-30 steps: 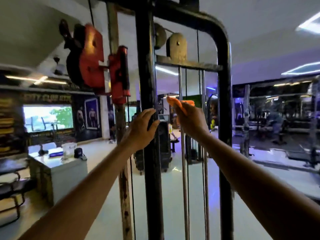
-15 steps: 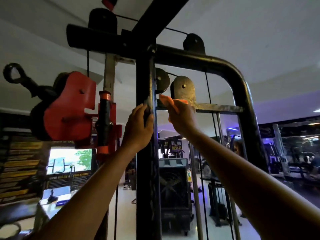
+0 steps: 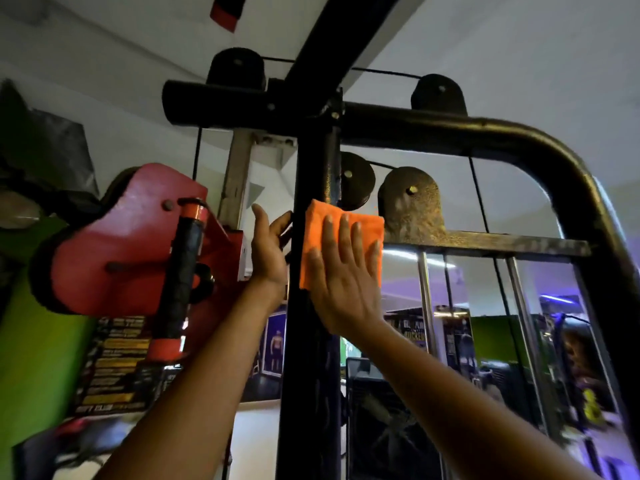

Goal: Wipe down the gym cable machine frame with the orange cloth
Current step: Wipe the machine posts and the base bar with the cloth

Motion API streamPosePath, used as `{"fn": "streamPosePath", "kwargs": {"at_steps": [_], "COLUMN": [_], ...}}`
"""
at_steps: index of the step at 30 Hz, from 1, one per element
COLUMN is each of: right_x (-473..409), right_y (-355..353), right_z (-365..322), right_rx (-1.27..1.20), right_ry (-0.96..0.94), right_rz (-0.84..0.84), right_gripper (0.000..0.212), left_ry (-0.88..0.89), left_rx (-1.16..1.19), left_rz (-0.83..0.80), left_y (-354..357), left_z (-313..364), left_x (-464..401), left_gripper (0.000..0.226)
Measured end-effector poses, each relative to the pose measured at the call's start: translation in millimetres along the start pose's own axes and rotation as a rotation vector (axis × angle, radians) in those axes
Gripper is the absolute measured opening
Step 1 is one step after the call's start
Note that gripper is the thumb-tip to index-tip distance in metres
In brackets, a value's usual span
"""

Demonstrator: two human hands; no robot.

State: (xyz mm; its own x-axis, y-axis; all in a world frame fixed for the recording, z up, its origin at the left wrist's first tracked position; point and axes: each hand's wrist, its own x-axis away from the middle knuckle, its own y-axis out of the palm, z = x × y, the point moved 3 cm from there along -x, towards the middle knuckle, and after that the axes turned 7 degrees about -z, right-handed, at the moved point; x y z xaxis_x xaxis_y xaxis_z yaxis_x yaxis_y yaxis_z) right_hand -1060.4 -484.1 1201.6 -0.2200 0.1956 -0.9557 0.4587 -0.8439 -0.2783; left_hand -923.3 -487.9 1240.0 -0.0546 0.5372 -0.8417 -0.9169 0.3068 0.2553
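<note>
The black upright post [image 3: 311,358] of the cable machine frame runs up the middle of the view to a black crossbar [image 3: 398,123]. My right hand [image 3: 346,278] lies flat, fingers spread, pressing the folded orange cloth [image 3: 313,244] against the post's right side. My left hand [image 3: 268,251] rests on the post's left side, its fingers curled around the edge just left of the cloth. Both arms reach up from the bottom of the view.
A red pulley carriage [image 3: 124,237] with a black handle [image 3: 180,271] hangs left of the post. Rusty pulleys [image 3: 410,202], thin cables and chrome guide rods [image 3: 426,299] sit to the right under the curved black frame tube [image 3: 571,174]. Posters line the far wall.
The view has tilted further up. My right hand opened from a fist around the cloth and now presses it flat on the post; my left hand stays on the post.
</note>
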Motion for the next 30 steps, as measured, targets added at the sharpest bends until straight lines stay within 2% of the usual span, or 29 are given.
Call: {"fn": "streamPosePath", "kwargs": {"at_steps": [3,8,14,20,24,27,30], "right_x": [6,-69,19,-75,-29,17,-25], "right_y": [6,-9,14,-8,5,17,4], "right_z": [-1,-7,-15,-9,-15,-17,-11], "right_rx": [0.02,-0.023,-0.107,-0.034,-0.063,-0.116,-0.054], "right_ry": [0.015,0.034,-0.055,0.049,-0.009,-0.026,-0.017], "right_rz": [0.042,0.005,0.023,-0.001,0.062,0.036,0.001], "right_gripper": [0.071,0.073,0.067,0.073,0.068,0.067,0.07], "left_ry": [0.008,0.042,0.03,0.053,0.052,0.035,0.046], "left_rx": [-0.045,0.029,0.062,0.115,0.115,0.109,0.131], "left_rz": [-0.04,-0.064,-0.123,-0.138,-0.124,-0.124,-0.111], "left_y": [-3,-2,-2,-2,-6,-7,-6], "left_z": [-2,-4,-11,-13,-19,-20,-18], "left_x": [-3,-8,-6,0,-3,0,1], "left_gripper": [0.085,0.089,0.092,0.088,0.088,0.088,0.091]}}
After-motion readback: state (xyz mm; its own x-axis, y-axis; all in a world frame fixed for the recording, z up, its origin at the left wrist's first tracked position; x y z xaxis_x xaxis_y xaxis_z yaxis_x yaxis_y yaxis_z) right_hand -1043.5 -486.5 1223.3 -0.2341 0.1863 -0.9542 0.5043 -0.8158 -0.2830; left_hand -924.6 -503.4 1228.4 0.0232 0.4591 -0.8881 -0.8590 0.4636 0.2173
